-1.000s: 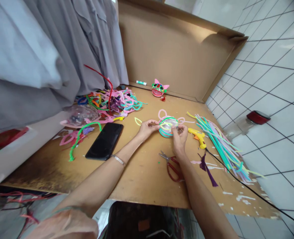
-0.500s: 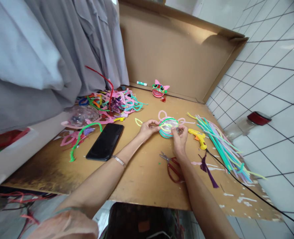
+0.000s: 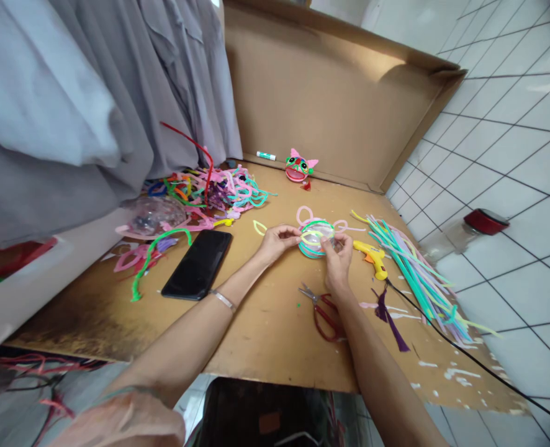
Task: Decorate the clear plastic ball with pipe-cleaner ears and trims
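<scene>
Both my hands meet at a yellow pipe cleaner [image 3: 309, 233] bent into a narrow loop. My left hand [image 3: 279, 243] pinches it from the left, and a second yellow loop sticks out past that hand. From the right, my right hand [image 3: 339, 261] holds it with thumb and fingers closed. Right behind the loop is a clear round piece [image 3: 311, 254] ringed with green and teal pipe cleaners; whether my fingers also touch it, I cannot tell. Two pink pipe cleaner loops [image 3: 305, 215] show beyond its far side. Red-handled scissors [image 3: 325, 316] lie below my right hand.
Right of my hands are a yellow glue gun [image 3: 372, 258] with a black cord, a purple tassel [image 3: 389, 316] and a pipe cleaner bundle [image 3: 405, 273]. Leftward lie a black phone [image 3: 196, 265] and a colourful pile [image 3: 223, 189]. A finished-looking animal face [image 3: 297, 167] stands by the cardboard [image 3: 321, 105].
Hardly anything differs: the view has shifted very slightly. Both hands keep their hold on the yellow pipe cleaner in the same place.
</scene>
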A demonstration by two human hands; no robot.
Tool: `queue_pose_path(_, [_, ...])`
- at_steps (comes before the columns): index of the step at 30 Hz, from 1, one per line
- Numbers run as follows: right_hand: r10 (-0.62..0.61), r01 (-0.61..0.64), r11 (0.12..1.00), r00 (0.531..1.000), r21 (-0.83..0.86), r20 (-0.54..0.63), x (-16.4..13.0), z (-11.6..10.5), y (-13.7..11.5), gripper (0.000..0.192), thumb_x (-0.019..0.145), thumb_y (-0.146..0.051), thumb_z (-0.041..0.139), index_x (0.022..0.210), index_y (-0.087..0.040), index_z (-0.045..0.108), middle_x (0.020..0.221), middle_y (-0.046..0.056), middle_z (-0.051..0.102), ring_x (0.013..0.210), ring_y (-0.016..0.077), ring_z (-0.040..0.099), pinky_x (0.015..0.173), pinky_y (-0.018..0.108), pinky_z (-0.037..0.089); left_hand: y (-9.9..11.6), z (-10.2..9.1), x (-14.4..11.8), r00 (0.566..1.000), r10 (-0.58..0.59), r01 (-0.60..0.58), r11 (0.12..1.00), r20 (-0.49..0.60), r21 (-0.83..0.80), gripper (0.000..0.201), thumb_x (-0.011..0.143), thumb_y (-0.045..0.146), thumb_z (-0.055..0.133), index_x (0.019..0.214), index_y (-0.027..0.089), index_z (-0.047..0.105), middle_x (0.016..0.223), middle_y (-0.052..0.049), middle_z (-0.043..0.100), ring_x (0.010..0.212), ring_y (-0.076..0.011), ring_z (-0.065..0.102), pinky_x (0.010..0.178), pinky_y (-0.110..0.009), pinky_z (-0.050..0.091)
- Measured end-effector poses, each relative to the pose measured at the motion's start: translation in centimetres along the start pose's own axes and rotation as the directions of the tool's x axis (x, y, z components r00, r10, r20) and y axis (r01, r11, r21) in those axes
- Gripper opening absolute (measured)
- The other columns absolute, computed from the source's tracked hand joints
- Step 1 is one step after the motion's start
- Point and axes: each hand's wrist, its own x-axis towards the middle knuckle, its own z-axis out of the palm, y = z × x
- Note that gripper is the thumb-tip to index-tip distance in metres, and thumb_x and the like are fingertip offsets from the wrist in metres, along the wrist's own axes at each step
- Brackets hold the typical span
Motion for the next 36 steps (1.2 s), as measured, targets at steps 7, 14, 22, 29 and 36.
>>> queue_pose_path(7, [-0.014, 0.014, 1.0, 1.0, -0.012, 0.003, 0.03, -0.08, 0.11, 0.041, 0.067, -0.043, 0.071, 0.093, -0.023, 0.046, 0.094, 0.0, 0.048, 0.089, 0.0164, 0.049, 0.084, 0.031, 0.042, -0.04, -0.53, 0.26, 0.999, 0.046, -0.046, 0.996, 0.008, 0.072, 0.029, 0.05, 0.035, 0.086, 0.067, 0.016, 0.072, 0.074, -0.002, 0.07, 0.069, -0.0133, 0.06, 0.076, -0.03, 0.05])
queue_pose_path(14, [-0.063, 0.063, 0.994, 0.998, -0.091, -0.003, -0.03, -0.16, 0.15, 0.042, 0.068, -0.047, 0.07, 0.094, -0.023, 0.048, 0.096, 0.001, 0.05, 0.093, 0.0176, 0.048, 0.087, 0.032, 0.041, 0.0, -0.57, 0.18, 0.998, 0.067, -0.069, 0.992, 0.015, 0.105, 0.025, 0.053, 0.033, 0.085, 0.067, 0.017, 0.073, 0.076, -0.003, 0.07, 0.071, -0.014, 0.061, 0.077, -0.03, 0.05])
queue_pose_path(22, [-0.062, 0.062, 0.992, 0.998, -0.112, 0.004, -0.14, -0.1, 0.14, 0.045, 0.067, -0.048, 0.071, 0.096, -0.023, 0.049, 0.097, 0.001, 0.051, 0.092, 0.0175, 0.048, 0.087, 0.032, 0.041, 0.01, -0.5, 0.21, 1.0, 0.022, -0.022, 0.996, -0.002, 0.085, 0.028, 0.05, 0.034, 0.086, 0.066, 0.017, 0.07, 0.069, -0.001, 0.07, 0.065, -0.0131, 0.06, 0.074, -0.029, 0.051])
queue_pose_path(29, [-0.053, 0.05, 0.993, 0.998, -0.105, -0.021, -0.26, 0.07, -0.05, 0.046, 0.067, -0.05, 0.072, 0.095, -0.023, 0.048, 0.097, 0.001, 0.049, 0.092, 0.017, 0.047, 0.089, 0.033, 0.04, 0.08, -0.48, 0.15, 0.999, 0.034, -0.033, 0.991, -0.006, 0.126, 0.026, 0.052, 0.034, 0.084, 0.066, 0.017, 0.071, 0.071, -0.002, 0.07, 0.067, -0.0139, 0.059, 0.074, -0.03, 0.049])
queue_pose_path(36, [-0.074, 0.071, 0.989, 0.997, -0.128, -0.018, 0.03, -0.07, 0.67, 0.045, 0.067, -0.051, 0.071, 0.094, -0.023, 0.048, 0.094, 0.0, 0.05, 0.091, 0.0172, 0.048, 0.085, 0.031, 0.041, -0.09, -0.46, 0.13, 0.998, 0.066, -0.064, 0.989, -0.01, 0.134, 0.02, 0.054, 0.03, 0.082, 0.064, 0.017, 0.071, 0.071, -0.003, 0.07, 0.068, -0.0141, 0.06, 0.072, -0.029, 0.049])
